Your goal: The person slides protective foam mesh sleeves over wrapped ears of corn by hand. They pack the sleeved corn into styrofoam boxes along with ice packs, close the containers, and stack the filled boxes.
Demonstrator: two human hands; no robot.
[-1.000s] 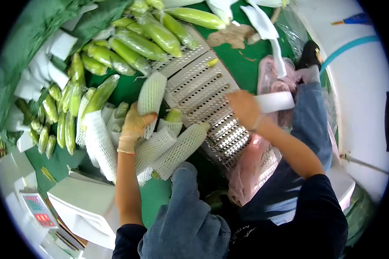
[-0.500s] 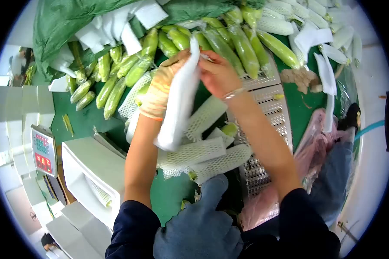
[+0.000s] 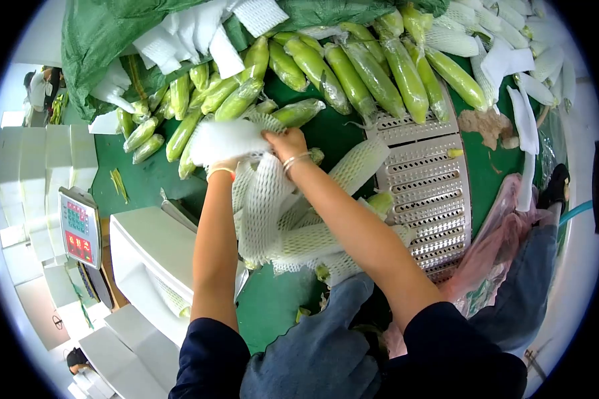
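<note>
A white foam net sleeve (image 3: pixel 229 141) is bunched over my left hand (image 3: pixel 226 166), which wears a glove with an orange cuff. The foam hides the left fingers. At the sleeve's right end, my right hand (image 3: pixel 289 143) pinches its edge between closed fingers. Just below both hands lies a pile of foam-netted long vegetables (image 3: pixel 306 243), some with green ends showing. Right above the sleeve, film-wrapped long green vegetables (image 3: pixel 299 113) rest on the green table.
More film-wrapped vegetables (image 3: pixel 373 73) lie along the back, beside a green cloth (image 3: pixel 106 33) with white foam pieces. A perforated metal plate (image 3: pixel 426 193) is at right, near pink plastic (image 3: pixel 489 239). At left stand a white foam box (image 3: pixel 150 229) and a digital scale (image 3: pixel 80 226).
The foam sleeve has gone from hanging lengthwise between my hands to lying bunched crosswise over my left hand. Both hands have come lower and left, and the view has shifted slightly.
</note>
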